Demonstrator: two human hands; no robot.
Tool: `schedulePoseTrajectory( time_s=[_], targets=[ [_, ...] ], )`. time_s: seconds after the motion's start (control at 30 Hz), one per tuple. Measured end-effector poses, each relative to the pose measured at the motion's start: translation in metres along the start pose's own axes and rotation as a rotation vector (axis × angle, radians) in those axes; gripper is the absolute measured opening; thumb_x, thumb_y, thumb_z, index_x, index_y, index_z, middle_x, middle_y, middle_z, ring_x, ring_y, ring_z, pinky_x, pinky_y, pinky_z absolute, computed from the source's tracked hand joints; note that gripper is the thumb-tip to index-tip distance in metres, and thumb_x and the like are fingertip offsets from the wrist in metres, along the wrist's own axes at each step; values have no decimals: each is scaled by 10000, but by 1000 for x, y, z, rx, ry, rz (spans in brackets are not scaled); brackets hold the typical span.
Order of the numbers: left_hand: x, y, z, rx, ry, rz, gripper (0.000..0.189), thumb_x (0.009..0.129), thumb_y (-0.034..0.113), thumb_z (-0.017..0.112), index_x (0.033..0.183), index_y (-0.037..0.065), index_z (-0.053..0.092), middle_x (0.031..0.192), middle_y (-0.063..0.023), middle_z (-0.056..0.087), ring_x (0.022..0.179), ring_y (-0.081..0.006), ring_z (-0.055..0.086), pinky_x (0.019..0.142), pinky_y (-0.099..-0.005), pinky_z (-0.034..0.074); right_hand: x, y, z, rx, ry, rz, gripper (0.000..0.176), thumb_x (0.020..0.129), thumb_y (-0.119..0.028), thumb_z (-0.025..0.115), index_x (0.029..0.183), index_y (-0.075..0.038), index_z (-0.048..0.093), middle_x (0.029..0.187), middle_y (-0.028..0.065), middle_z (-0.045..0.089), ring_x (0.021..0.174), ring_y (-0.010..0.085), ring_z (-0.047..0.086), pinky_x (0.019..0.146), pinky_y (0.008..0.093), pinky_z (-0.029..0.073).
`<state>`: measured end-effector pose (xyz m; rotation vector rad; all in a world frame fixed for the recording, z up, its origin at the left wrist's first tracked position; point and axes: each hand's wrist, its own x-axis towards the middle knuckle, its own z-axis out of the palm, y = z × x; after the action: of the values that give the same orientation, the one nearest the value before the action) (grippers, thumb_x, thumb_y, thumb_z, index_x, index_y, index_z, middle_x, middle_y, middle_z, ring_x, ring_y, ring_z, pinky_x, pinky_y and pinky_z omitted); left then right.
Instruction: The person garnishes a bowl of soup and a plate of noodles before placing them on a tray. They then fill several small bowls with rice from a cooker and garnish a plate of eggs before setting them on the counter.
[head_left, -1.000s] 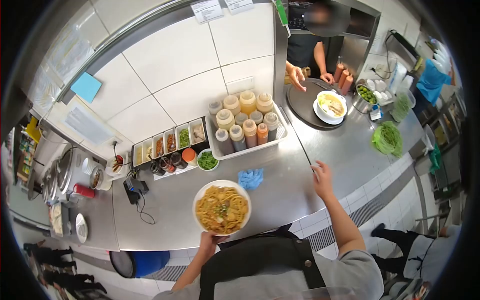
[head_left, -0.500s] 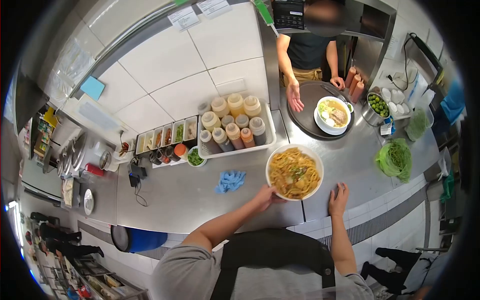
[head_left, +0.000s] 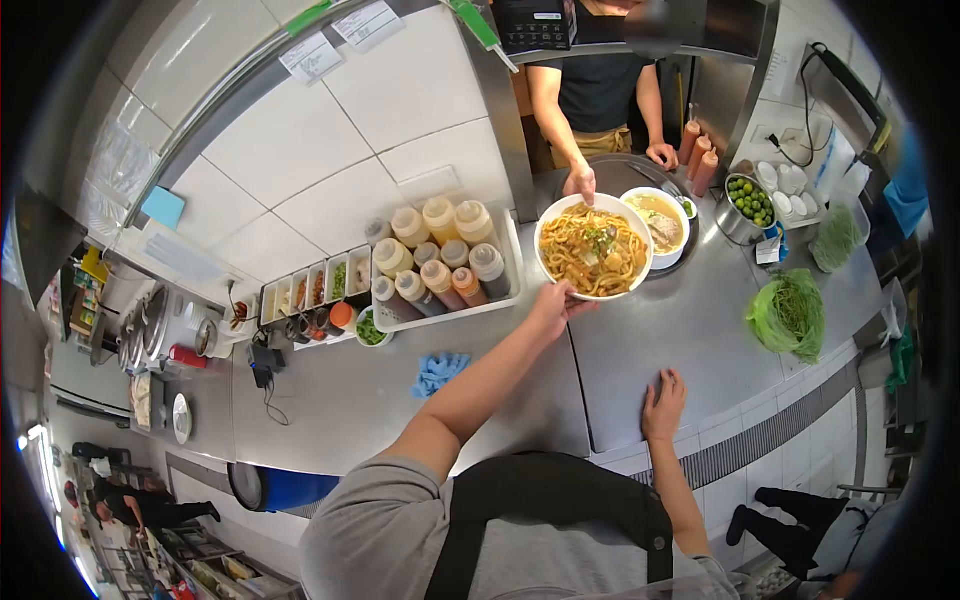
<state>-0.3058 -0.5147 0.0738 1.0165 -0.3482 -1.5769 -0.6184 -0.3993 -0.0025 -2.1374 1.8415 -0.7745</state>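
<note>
A white bowl [head_left: 541, 248] brims with golden-yellow noodles [head_left: 595, 250] flecked with green, over a steel-grey counter [head_left: 690, 325]. A second white bowl [head_left: 686, 226] carries pale broth on a dark tray [head_left: 620, 170]. Squeeze bottles [head_left: 430, 255] show cream, orange and brown in a white tub [head_left: 460, 310]. A blue cloth [head_left: 440, 370], bright green limes [head_left: 750, 200] and a green bag [head_left: 790, 315] stand out against white wall tiles [head_left: 300, 150]. The wearer's sleeve [head_left: 370, 530] is grey, the apron [head_left: 560, 520] black.

Noodle bowl [head_left: 594, 247] in my left hand [head_left: 556, 300]; soup bowl [head_left: 662, 222] just beside at two o'clock, bottle tray [head_left: 470, 307] at nine, my right hand [head_left: 663, 405] flat on the counter [head_left: 690, 330] at five.
</note>
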Motion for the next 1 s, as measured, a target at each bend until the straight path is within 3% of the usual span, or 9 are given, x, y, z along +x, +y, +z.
schedulePoseTrajectory(
  time_s=[0.23,0.5,0.63,0.7,0.73,0.8,0.87,0.97,1.0],
  targets=[
    [44,30,23,-26,3,76,380,896,73,443,1176,-181,473,1123,-310,656,958,-397,721,859,-414,646,3,-1,-1,5,-13,-2,429,923,-138,663,1322,-19,562,1404,199,507,1257,419,484,1078,495,409],
    [14,46,33,129,-151,-28,588,1001,420,620,1332,-54,510,1078,-245,703,948,-342,738,845,-365,623,-1,2,3,-10,7,-23,429,918,-136,665,1318,-21,563,1403,199,510,1259,417,483,1077,496,411],
    [-58,12,-40,561,-155,-13,346,1000,313,654,1221,46,662,1059,-122,729,856,-281,751,726,-327,613,-3,1,2,6,19,-21,431,919,-138,666,1321,-24,562,1406,197,510,1257,415,485,1076,501,412],
    [-106,-6,-92,898,127,150,327,911,316,757,1059,28,712,1046,-137,736,810,-269,737,734,-367,599,-3,2,4,17,24,-22,431,922,-138,663,1325,-22,561,1408,197,510,1258,415,485,1075,501,412],
    [-119,-24,-135,1252,310,565,271,861,258,781,1021,47,724,938,-120,738,781,-255,717,693,-387,560,-3,3,5,10,18,-24,437,921,-137,664,1328,-19,559,1411,197,507,1257,414,485,1074,502,413],
    [-171,-7,-171,1462,574,539,268,817,240,797,1002,55,737,868,-141,732,792,-279,708,709,-409,541,-4,6,7,-4,11,-30,447,918,-134,666,1335,-12,556,1419,198,502,1256,414,486,1071,502,414],
    [-191,-2,-228,1422,657,182,281,791,302,823,937,72,751,879,-144,743,798,-296,708,722,-418,538,-3,2,6,1,-10,-15,455,911,-105,665,1340,-10,549,1427,218,491,1287,425,466,1096,501,389],
    [-200,46,-273,1503,399,-21,323,777,369,826,875,71,750,840,-149,739,779,-296,708,726,-419,544,-5,-3,10,35,-21,-81,511,884,-91,678,1365,-3,529,1453,236,468,1307,437,461,1106,506,379],
    [-195,73,-264,1504,510,108,327,796,377,807,859,62,747,803,-141,733,763,-279,710,712,-413,545,-6,-4,10,48,-19,-118,536,873,-91,685,1375,1,521,1464,239,459,1309,441,463,1105,508,380]
  ],
)
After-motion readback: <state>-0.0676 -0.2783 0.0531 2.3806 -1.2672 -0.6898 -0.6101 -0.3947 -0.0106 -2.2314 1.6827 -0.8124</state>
